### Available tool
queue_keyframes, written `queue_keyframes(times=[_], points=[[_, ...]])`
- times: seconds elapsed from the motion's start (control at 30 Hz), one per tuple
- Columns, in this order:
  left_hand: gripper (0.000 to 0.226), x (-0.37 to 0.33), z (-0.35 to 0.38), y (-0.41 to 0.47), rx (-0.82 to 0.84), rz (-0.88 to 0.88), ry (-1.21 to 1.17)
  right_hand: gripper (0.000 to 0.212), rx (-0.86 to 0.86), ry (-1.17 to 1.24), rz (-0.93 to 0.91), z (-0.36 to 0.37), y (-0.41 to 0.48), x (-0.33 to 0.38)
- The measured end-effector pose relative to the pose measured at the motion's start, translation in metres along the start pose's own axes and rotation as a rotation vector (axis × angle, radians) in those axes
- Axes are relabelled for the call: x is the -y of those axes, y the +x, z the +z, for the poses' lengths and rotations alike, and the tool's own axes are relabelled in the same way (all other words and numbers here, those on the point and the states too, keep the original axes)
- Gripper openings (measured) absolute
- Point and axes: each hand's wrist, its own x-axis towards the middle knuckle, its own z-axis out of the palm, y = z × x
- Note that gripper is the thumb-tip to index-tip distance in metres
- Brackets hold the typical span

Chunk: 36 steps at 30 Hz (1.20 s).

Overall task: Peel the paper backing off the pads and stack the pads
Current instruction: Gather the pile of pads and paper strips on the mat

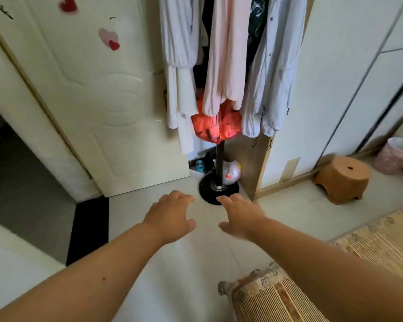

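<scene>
No pads or paper backing show in the head view. My left hand (pixel 171 216) and my right hand (pixel 241 217) are stretched out in front of me over the pale tiled floor (pixel 177 275), palms down, fingers spread and relaxed. Neither hand holds anything. The two hands are a short gap apart, just in front of the black round base of a coat stand (pixel 218 188).
The coat stand carries hanging clothes (pixel 228 54) and a red plastic bag (pixel 215 125). A white door (pixel 91 89) stands open at the left. A wardrobe (pixel 335 89) is at the right, with an orange stool (pixel 342 178) and pink bin (pixel 393 154). A woven mat (pixel 277 296) lies at the lower right.
</scene>
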Motion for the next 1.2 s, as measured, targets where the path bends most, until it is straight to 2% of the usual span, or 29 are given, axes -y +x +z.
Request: queue_keyframes(times=[0.33, 0.53, 0.63, 0.93, 1.2], points=[[0.063, -0.039, -0.027, 0.208, -0.009, 0.238, 0.029, 0.060, -0.035, 0.020, 0.174, -0.044, 0.135, -0.111], [0.062, -0.060, -0.024, 0.337, 0.061, 0.589, 0.242, 0.054, -0.104, 0.083, 0.367, -0.060, 0.201, -0.178], [0.058, -0.093, -0.023, 0.393, 0.118, 0.693, 0.222, 0.057, -0.115, 0.111, 0.511, -0.069, 0.215, -0.221], [0.066, -0.247, 0.001, 0.503, 0.208, 1.016, 0.185, 0.058, -0.133, 0.178, 0.860, -0.073, 0.207, -0.343], [0.065, -0.423, 0.030, 0.587, 0.264, 1.129, 0.155, 0.058, -0.130, 0.196, 1.026, -0.097, 0.165, -0.511]])
